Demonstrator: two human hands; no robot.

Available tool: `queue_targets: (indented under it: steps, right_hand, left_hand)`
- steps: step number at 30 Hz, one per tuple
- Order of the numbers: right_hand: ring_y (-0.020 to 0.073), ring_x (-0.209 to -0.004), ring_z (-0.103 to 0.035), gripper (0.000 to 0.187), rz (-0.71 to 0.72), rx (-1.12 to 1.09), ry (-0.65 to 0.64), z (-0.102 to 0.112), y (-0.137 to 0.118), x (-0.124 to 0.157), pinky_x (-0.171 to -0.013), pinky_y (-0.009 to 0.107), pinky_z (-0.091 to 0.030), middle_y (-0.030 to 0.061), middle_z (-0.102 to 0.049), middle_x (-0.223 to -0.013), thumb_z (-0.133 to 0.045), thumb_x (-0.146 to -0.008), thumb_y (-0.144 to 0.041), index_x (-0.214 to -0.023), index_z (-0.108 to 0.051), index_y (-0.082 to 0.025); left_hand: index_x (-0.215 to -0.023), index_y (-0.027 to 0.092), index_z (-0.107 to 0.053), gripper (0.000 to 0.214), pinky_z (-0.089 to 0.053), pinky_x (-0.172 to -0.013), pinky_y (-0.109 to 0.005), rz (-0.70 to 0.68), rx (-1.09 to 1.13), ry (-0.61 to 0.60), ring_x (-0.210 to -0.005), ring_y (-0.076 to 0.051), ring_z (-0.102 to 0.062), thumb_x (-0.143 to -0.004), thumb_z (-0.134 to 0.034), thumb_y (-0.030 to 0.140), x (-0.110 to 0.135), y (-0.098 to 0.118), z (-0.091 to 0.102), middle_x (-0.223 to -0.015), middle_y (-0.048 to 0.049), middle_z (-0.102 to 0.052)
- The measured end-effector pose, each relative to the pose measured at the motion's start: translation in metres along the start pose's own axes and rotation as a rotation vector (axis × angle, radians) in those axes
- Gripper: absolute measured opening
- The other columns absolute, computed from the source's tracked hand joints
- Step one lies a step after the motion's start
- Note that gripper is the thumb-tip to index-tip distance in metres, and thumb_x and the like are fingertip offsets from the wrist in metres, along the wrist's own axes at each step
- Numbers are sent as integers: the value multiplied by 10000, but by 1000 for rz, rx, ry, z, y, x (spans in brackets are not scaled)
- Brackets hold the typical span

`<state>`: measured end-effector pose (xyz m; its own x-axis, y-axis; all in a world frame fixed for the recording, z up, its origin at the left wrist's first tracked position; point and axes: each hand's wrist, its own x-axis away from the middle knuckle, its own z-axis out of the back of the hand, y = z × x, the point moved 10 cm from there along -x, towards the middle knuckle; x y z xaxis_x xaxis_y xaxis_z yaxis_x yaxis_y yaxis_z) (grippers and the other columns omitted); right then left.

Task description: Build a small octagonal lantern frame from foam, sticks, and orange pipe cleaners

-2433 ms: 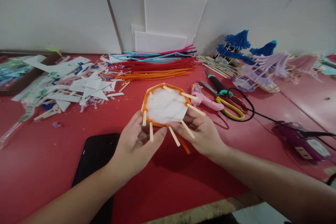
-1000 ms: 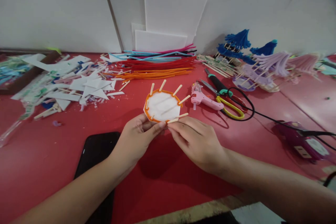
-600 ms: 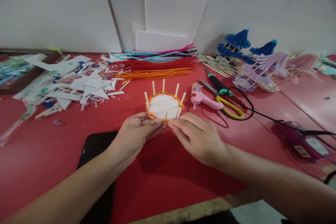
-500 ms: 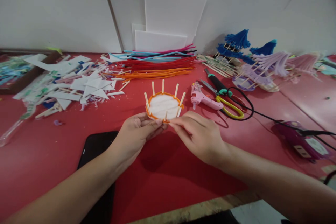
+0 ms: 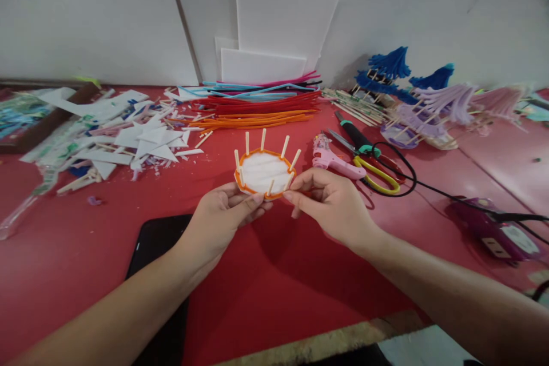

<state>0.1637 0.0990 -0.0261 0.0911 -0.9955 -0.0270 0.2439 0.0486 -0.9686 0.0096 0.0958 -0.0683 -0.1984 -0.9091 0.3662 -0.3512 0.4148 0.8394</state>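
Red desk (image 5: 266,274) set against a white wall. Both hands hold a white foam disc (image 5: 262,170) edged in orange, with short wooden sticks (image 5: 262,140) standing up around its rim. The left hand (image 5: 218,223) pinches the disc's near edge between closed fingers. The right hand (image 5: 334,206) has its fingers closed on the near-right edge. Just beyond the right fingers lie a pink glue gun (image 5: 334,163) and scissors (image 5: 377,177). Far left of the left fingers, a brown tray (image 5: 38,126) holds blurred green packets.

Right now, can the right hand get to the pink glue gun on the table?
Probably yes. The glue gun lies just beyond the right hand, with nothing lying between them. But its fingers pinch the foam disc, which the left hand also holds.
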Motion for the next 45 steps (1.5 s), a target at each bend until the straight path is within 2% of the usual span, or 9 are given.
queue_targets:
  steps: [6,14,19,22,28,34,39,42,45]
  right_hand:
    - [107,-522,-651,136,-91,-50,-88,-7,9,-1,-535,206,-496,-14,-656,-594,-668,-773,-273,-836,-667,-153]
    - [77,-490,-636,90,30,-75,67,6,-5,0,-498,176,-507,2,-695,-714,-681,-766,-234,-796,-671,-150]
    - [91,-500,-634,79,99,-54,94,8,-10,-1,-513,192,-517,-13,-666,-633,-658,-787,-237,-764,-654,-162]
    - [105,-502,-637,75,130,-35,110,5,-12,-3,-514,208,-520,-15,-654,-605,-636,-801,-236,-764,-649,-172]
    - [109,-499,-643,80,148,-36,71,-7,-8,-5,-519,222,-540,14,-693,-701,-634,-801,-247,-798,-666,-174]
    - [100,-470,-636,69,185,-37,30,-11,-7,3,-464,211,-531,27,-706,-764,-641,-798,-223,-840,-682,-186]
    - [107,-457,-630,65,189,-39,23,-10,-6,1,-458,221,-535,16,-697,-708,-638,-796,-218,-835,-681,-188]
    - [106,-458,-626,69,175,-38,11,-11,-5,-2,-460,221,-529,16,-698,-702,-638,-797,-223,-835,-684,-188]
    - [101,-469,-625,67,181,-38,4,-13,-6,-3,-467,218,-529,27,-707,-745,-642,-795,-222,-827,-690,-187]
  left_hand:
    - [-907,145,-686,196,-574,-764,-179,-3,-22,-23,-766,-98,-696,-720,-747,154,0,1,-3,-872,-20,-753]
    - [-937,172,-648,267,-571,-669,-180,-11,-10,103,-714,-103,-695,-704,-726,68,2,3,10,-765,-3,-747]
    - [-751,124,-709,57,-551,-678,-188,28,-44,37,-674,-110,-684,-696,-724,114,2,2,5,-764,-55,-747]
    - [-766,133,-709,90,-557,-682,-225,75,9,73,-656,-121,-677,-711,-671,73,1,-1,9,-705,-41,-727]
    - [-833,131,-648,118,-559,-657,-239,105,-18,33,-520,-78,-602,-718,-659,103,1,-4,6,-615,20,-651]
    - [-786,176,-552,147,-531,-584,-251,39,-95,22,-358,-56,-400,-845,-559,310,2,0,4,-355,121,-391]
    - [-941,160,-587,221,-528,-643,-258,55,-205,-22,-667,-134,-642,-760,-668,257,1,-1,-2,-757,-36,-700]
    - [-1083,186,-569,419,-538,-755,-297,-5,-284,-47,-919,-194,-659,-694,-721,160,4,6,-6,-1107,-92,-679]
    - [-1150,205,-550,453,-505,-867,-313,-47,-343,-123,-1020,-202,-646,-728,-715,190,7,8,-14,-1195,-93,-656]
